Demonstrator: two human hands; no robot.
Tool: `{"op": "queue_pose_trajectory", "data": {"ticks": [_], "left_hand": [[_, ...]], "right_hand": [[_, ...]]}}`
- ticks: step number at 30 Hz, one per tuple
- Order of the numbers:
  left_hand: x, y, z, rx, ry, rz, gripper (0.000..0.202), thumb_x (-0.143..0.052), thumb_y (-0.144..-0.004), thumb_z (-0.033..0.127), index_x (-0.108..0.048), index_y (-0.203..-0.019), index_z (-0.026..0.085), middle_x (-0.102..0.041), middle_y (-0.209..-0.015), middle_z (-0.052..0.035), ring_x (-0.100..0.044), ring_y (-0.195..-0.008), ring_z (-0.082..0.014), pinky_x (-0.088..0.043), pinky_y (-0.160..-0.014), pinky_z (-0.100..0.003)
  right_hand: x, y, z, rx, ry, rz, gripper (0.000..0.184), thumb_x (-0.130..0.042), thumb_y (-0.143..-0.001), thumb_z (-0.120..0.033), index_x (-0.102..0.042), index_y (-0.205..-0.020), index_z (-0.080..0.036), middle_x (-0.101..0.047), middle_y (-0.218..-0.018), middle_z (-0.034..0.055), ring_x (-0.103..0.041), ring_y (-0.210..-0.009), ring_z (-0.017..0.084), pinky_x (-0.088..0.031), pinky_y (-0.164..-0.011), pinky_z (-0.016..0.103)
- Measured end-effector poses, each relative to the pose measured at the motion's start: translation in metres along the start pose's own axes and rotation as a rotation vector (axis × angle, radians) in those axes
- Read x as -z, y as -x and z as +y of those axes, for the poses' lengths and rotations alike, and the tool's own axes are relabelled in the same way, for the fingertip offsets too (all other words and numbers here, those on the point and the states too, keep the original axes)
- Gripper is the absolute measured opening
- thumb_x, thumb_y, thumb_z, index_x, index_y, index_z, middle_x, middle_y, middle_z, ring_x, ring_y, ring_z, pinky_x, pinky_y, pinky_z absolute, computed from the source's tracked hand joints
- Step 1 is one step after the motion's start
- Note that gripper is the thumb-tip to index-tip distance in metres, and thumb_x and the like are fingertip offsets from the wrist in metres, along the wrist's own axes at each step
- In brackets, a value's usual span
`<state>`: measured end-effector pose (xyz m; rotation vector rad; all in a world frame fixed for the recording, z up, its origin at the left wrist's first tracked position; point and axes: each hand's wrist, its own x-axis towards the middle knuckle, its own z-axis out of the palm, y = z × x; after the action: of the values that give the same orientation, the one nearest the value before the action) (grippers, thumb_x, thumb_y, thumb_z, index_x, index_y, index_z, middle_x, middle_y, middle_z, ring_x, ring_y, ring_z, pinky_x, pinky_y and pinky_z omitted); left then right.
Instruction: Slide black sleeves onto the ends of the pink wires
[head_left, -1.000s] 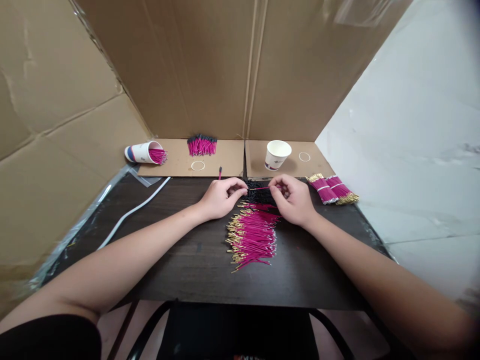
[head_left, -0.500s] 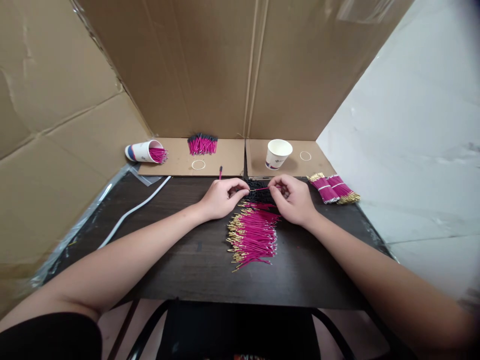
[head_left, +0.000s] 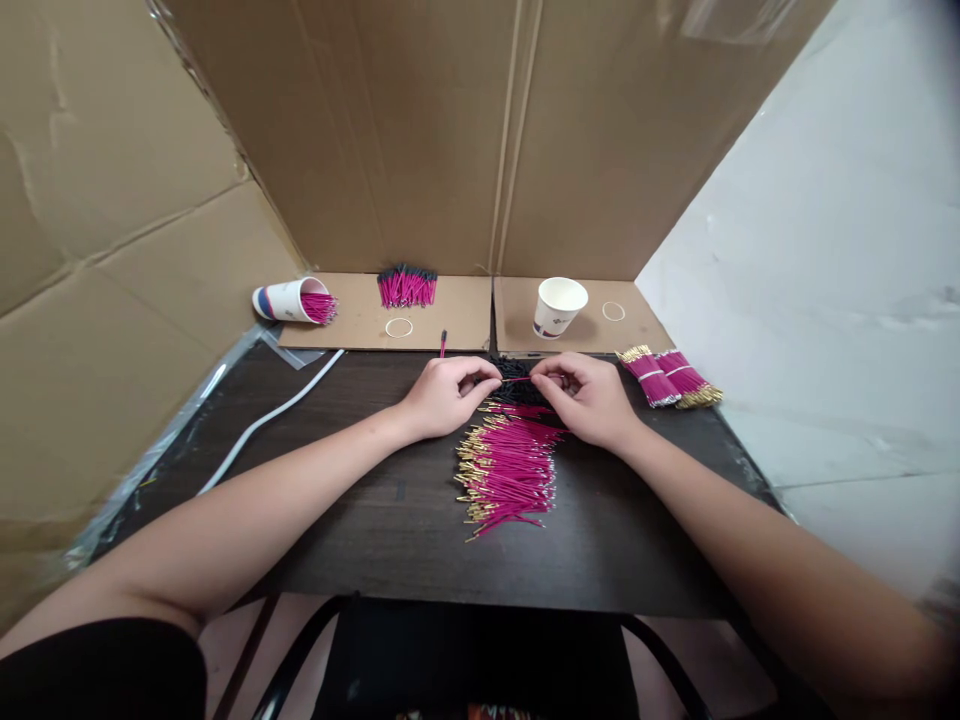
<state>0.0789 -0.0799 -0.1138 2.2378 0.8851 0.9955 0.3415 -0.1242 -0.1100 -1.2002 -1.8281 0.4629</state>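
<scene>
My right hand [head_left: 592, 400] pinches a thin pink wire [head_left: 519, 379] that lies level across the gap between my hands. The wire's gold end meets the closed thumb and fingertips of my left hand [head_left: 454, 395]; what these fingers hold is hidden. Below and behind the wire lies a heap of small black sleeves [head_left: 514, 368]. Nearer to me spreads a pile of pink wires [head_left: 514, 470], gold ends to the left and silver ends to the right. A single pink wire with a black tip [head_left: 443, 343] lies just beyond my left hand.
A tipped paper cup [head_left: 285, 301] holds pink wires at left. Black-tipped wires [head_left: 407, 288] and a rubber band [head_left: 399, 327] lie on cardboard. An upright paper cup [head_left: 559, 308] and another band [head_left: 613, 311] are right. Banded wire bundles [head_left: 667, 377] lie far right; a white cable [head_left: 266, 420] left.
My right hand has shifted slightly left toward my left hand, so less of the pink wire shows between them. My left hand has hardly moved.
</scene>
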Motion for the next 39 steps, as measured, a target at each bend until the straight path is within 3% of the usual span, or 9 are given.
{"op": "queue_pose_trajectory", "data": {"ticks": [29,39], "left_hand": [[-0.0011,0.0005,-0.0006,-0.083,0.004,0.01,0.014,-0.075,-0.105,0.027,-0.085,-0.106,0.017,-0.08,-0.086,-0.0031,-0.052,-0.059,-0.0108,-0.046,-0.062,-0.027],[-0.0005,0.0003,0.0022,-0.003,0.069,0.017,0.017,-0.076,-0.103,0.031,-0.085,-0.104,0.016,-0.075,-0.077,-0.0023,-0.049,-0.058,-0.0104,-0.041,-0.059,-0.026]], "right_hand": [[-0.0049,0.0031,-0.0059,0.006,-0.056,-0.05,0.019,-0.07,-0.106,-0.034,-0.08,-0.098,-0.02,-0.076,-0.083,0.0047,-0.061,-0.067,0.018,-0.048,-0.065,0.032],[-0.0027,0.0031,-0.0042,0.022,-0.03,-0.066,0.018,-0.072,-0.104,-0.034,-0.08,-0.099,-0.019,-0.073,-0.08,0.0043,-0.059,-0.064,0.017,-0.048,-0.064,0.033]]}}
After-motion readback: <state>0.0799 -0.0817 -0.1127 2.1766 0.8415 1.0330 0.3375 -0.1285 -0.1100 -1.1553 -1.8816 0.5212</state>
